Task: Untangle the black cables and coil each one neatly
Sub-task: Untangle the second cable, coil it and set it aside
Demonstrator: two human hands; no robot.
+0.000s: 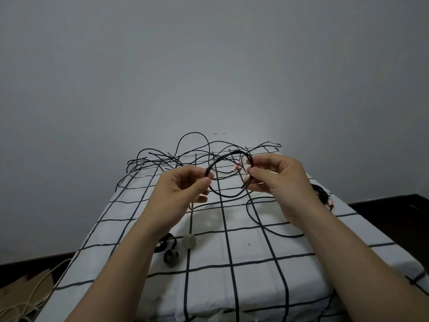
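Two hands up over the table, one loop of black cable [236, 152] held between them, clear of the cloth. Left hand [183, 189] pinches the loop's left side between thumb and forefinger. Right hand [278, 180] pinches the right side, fingers curled round the strands. Loose tail [274, 231] runs off under the right wrist across the checked cloth [243, 287]. Remaining black cables [176, 159] sit tangled at the far end of the table, some hanging over the edge. Another black bundle [320, 191] lies at the right edge, partly hidden by the right hand. Velcro straps [168, 249] and a round translucent disc [188, 241] lie beside the left forearm.
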